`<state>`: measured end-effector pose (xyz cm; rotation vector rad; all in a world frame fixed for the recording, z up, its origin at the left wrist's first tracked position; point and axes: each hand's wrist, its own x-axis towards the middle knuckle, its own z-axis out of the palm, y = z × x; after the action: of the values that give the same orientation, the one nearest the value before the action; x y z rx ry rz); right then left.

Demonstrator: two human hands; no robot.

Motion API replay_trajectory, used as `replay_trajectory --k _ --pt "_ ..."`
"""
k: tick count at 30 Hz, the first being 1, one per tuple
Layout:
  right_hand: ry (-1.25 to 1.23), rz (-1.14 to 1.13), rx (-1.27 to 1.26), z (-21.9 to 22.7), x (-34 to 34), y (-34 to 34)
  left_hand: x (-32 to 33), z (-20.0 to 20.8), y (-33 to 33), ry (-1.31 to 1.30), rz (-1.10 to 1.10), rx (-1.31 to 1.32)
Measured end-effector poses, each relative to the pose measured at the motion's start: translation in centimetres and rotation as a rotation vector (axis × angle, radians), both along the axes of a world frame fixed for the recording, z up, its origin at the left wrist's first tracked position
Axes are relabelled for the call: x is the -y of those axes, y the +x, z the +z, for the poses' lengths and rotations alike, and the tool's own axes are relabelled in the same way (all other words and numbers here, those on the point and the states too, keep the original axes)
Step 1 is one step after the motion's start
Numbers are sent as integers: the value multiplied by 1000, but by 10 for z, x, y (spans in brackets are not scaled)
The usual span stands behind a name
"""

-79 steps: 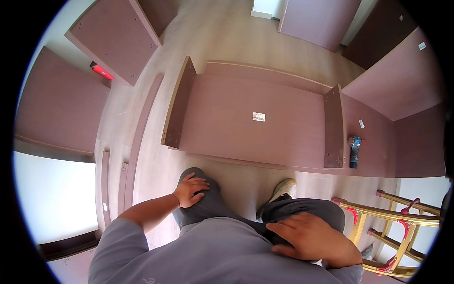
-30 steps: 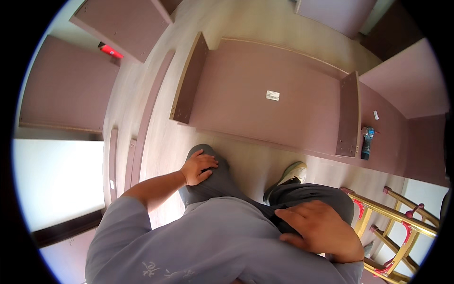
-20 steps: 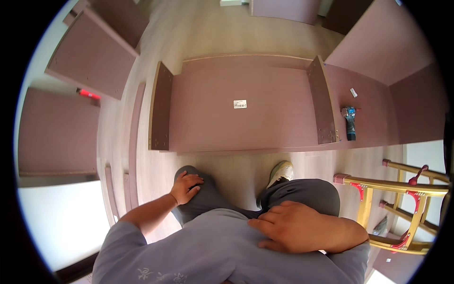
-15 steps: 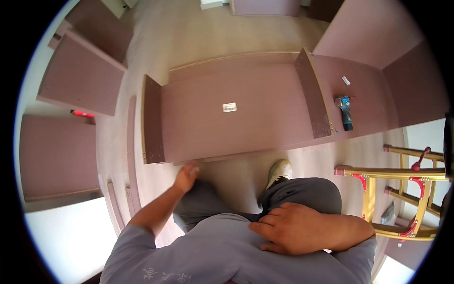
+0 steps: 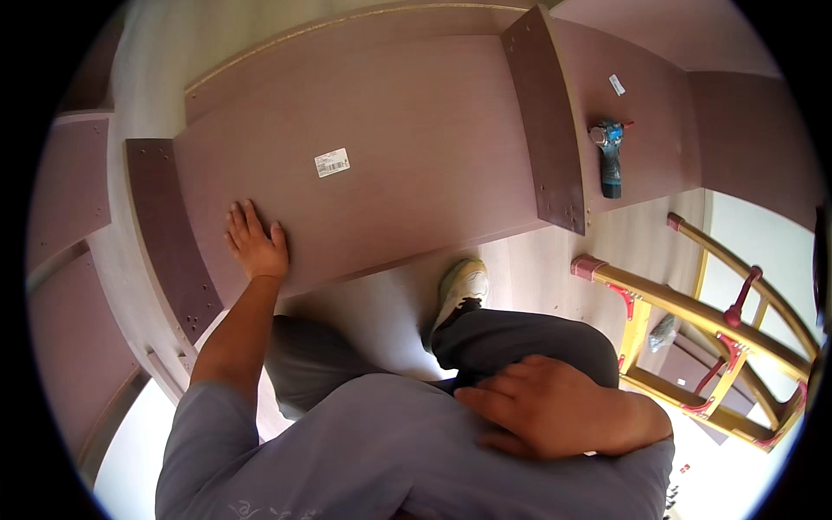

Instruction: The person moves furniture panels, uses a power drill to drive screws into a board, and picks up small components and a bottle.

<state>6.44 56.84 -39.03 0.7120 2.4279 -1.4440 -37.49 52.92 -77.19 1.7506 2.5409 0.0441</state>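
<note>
My left hand (image 5: 260, 251) lies flat with spread fingers on a wide brownish-pink panel (image 5: 416, 113), close to its near left corner. Upright boards stand at both ends of that panel: a dark left board (image 5: 173, 234) just beside the hand, and a right board (image 5: 546, 130). A white printed label (image 5: 332, 163) is stuck on the panel's face. My right hand (image 5: 542, 407) rests over my thigh, its fingers loosely bent and apart, with nothing seen in it.
A blue and black cordless drill (image 5: 610, 160) and a small white label (image 5: 616, 84) lie on another panel at right. Nearer stands a gold ladder (image 5: 685, 303) with red fittings. More panels (image 5: 74, 286) lie at left. My shoe (image 5: 465, 286) is close to the panel's near edge.
My left hand has moved forward from the panel's near edge onto its face. The view has tilted, bringing the panel closer. My right hand has stayed over my thigh.
</note>
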Motion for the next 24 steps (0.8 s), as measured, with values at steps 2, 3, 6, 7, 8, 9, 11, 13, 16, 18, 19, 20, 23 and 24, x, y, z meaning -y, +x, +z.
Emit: replay_trajectory --k 2,3,6,7,8,9,11,13,16,18,19,20,23,24 --pt "15 23 -4 -12 -34 -9 1 -1 3 6 4 10" --pt "13 54 -1 -22 -54 -18 2 0 0 0 10 7" --pt "-7 34 -10 -50 -98 -38 -3 -5 0 -22 3 19" --pt "-22 13 -29 -59 -108 -45 -3 -1 -1 -35 3 14" --pt "-26 -4 15 -66 -115 -50 -7 1 0 -54 9 32" --pt "-32 -13 55 -68 -118 -53 -11 7 2 -76 24 46" --pt "-49 -20 156 -74 -117 -56 -13 10 0 -111 53 71" --pt "-123 3 219 -69 -102 -57 -7 11 0 -141 85 83" --pt "-218 20 290 -55 -71 -55 -14 19 3 -196 95 76" --pt "-314 -4 362 -47 -49 -61 -17 22 -1 -280 109 82" --pt "-359 -3 401 -43 -39 -63 -17 23 1 -295 119 101" --pt "-400 -4 441 -40 -31 -68 -16 26 1 -307 128 120" --pt "-399 35 555 -35 -4 -68 -16 32 1 -311 121 159" --pt "-377 48 579 -40 5 -66 -20 31 0 -298 110 173"
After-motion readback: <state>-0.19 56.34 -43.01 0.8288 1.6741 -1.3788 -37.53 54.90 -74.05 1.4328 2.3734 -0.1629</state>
